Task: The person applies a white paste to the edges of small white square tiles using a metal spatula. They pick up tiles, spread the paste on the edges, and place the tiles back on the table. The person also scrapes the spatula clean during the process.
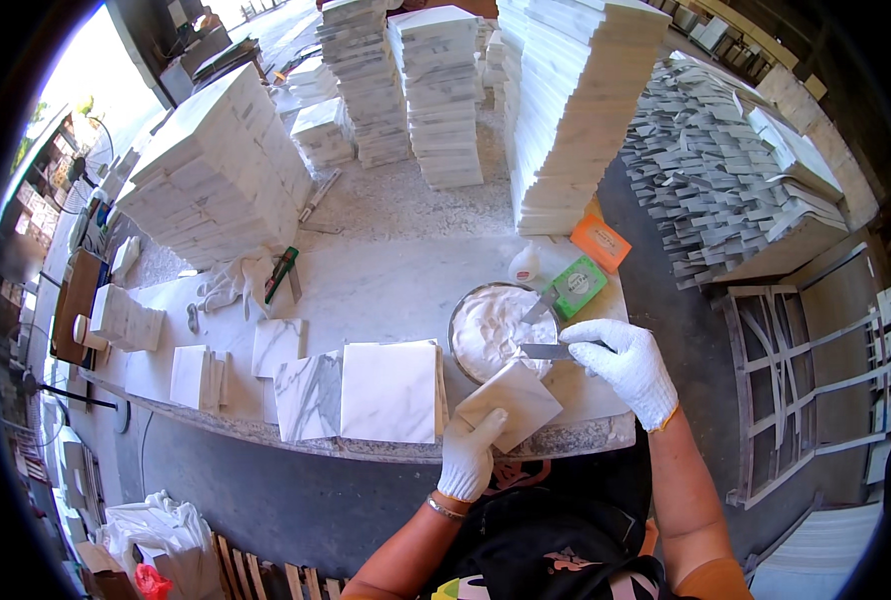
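Note:
My left hand (468, 455), in a white knit glove, grips a square white marble tile (511, 403) by its near edge, tilted at the table's front. My gloved right hand (626, 368) is closed around a putty knife, its flat metal blade (544, 351) reaching over the tile's far corner and the rim of a round bowl (452, 328). Thick white paste (496, 318) fills the bowl, and a second flat blade (540, 307) rests in it. Left of my left hand lies a stack of square marble tiles (390, 392), beside a grey-veined tile (308, 397).
Tall tile stacks (576, 110) stand along the back. Green (577, 287) and orange (601, 243) boxes and a small white bottle (525, 263) sit behind the bowl. A green utility knife (282, 274) lies by loose gloves (236, 285). A metal rack (806, 375) stands right.

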Demonstrator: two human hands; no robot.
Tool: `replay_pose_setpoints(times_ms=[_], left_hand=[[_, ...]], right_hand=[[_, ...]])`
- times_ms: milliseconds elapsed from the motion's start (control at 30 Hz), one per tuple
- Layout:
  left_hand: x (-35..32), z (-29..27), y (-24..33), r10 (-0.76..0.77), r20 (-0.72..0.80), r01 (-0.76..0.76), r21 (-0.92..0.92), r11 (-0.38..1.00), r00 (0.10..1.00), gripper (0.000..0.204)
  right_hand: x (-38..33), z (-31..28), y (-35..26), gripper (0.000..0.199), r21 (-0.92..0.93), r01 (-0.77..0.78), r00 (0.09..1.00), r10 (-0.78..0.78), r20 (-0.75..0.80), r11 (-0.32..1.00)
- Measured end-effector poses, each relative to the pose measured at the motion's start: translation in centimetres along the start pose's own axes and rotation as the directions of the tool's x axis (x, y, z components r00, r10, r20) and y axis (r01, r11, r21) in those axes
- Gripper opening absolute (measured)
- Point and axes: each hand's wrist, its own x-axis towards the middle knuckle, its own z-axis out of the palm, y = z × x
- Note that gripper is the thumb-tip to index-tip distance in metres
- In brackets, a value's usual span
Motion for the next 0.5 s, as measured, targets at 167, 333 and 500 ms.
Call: replay_pose_setpoints(times_ms=[167,333,500], left_hand=[[-0.12,0.28,0.37,-0.006,0.017,0.006,-0.010,1.000,1.000,0.039],[-0.17,0.39,0.34,0.005,-0.008,-0.005,-0.005,1.000,1.000,0.039],[-0.19,0.31,0.54,0.001,0.009,-0.001,-0.020,1.000,1.000,0.039]], right_hand=[[-0.10,0.18,0.11,0.019,-0.146,0.183,0.982,-0.188,-0.023,0.972],[0.16,0.14,0.55,0.018,-0.270,0.268,0.957,-0.287,-0.031,0.925],[0.52,0.23,0.78,0.016,-0.283,0.245,0.960,-0.273,-0.062,0.927]])
